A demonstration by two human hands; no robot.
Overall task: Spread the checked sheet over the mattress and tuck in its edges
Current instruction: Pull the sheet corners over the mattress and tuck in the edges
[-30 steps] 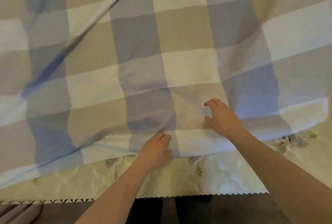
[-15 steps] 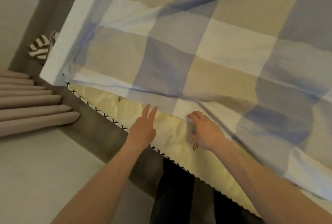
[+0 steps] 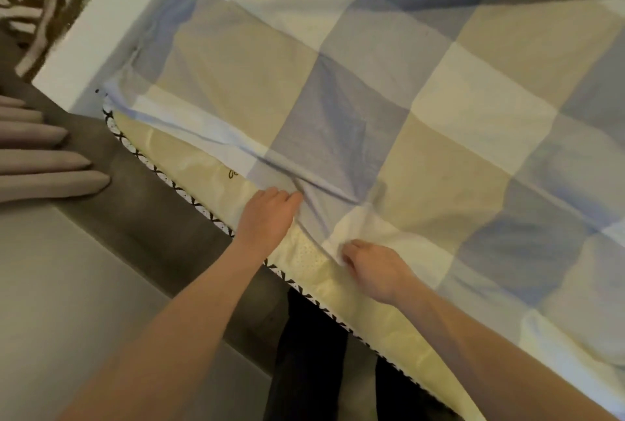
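Observation:
The checked sheet [image 3: 389,109], in blue, beige and white squares, lies over most of the pale yellow mattress [image 3: 189,163]. A strip of mattress along the near edge, with its black-and-white trim, stays bare. My left hand [image 3: 267,214] has its fingers curled into the sheet's hem, and creases fan out from the fingertips. My right hand [image 3: 372,268] sits just to the right and pinches the hem at a white square. Both forearms reach in from the bottom.
A grey bed frame [image 3: 135,217] runs along the mattress's near side. Beige curtain folds [image 3: 44,167] hang at the left, with a striped cloth [image 3: 37,4] at the top left. My dark trouser legs [image 3: 304,353] stand against the frame, on pale floor [image 3: 67,302].
The view has swung left towards the mattress corner. The sheet has settled lower on the mattress. My left hand went from lying flat on the mattress to gripping the hem.

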